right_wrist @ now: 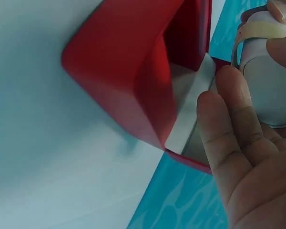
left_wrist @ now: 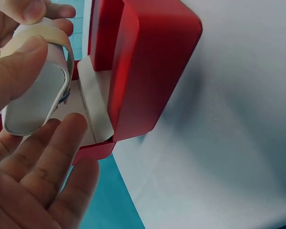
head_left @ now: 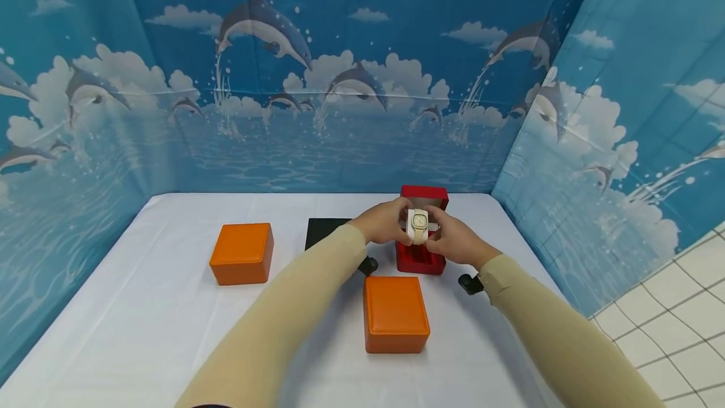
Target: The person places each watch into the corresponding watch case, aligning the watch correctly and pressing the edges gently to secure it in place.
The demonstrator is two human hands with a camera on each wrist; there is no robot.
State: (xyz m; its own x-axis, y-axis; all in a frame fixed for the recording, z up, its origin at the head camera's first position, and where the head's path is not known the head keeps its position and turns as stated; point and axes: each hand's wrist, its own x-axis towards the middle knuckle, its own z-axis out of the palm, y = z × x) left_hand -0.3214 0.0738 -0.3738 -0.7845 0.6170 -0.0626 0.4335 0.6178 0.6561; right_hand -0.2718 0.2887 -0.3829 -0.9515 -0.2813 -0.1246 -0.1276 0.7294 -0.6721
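A wristwatch (head_left: 419, 220) with a pale yellow strap and a squarish face is wrapped round a white cushion (left_wrist: 31, 102). Both hands hold it over an open red watch box (head_left: 420, 264), whose lid stands up at the back. My left hand (head_left: 386, 221) grips the left end with thumb and fingers; in the left wrist view, its other fingers extend below the cushion. At the right end, my right hand (head_left: 456, 240) pinches the cushion, with two fingers (right_wrist: 217, 129) stretched out in the right wrist view. The box's red wall (left_wrist: 152, 71) fills the middle of the left wrist view.
An orange box (head_left: 396, 313) sits in front of the red one, between the forearms. Another orange box (head_left: 242, 253) stands to the left. Partly behind the left arm lies a black box (head_left: 323, 230). A dolphin-print curtain (head_left: 351, 143) hangs behind the white-covered table (head_left: 141, 332).
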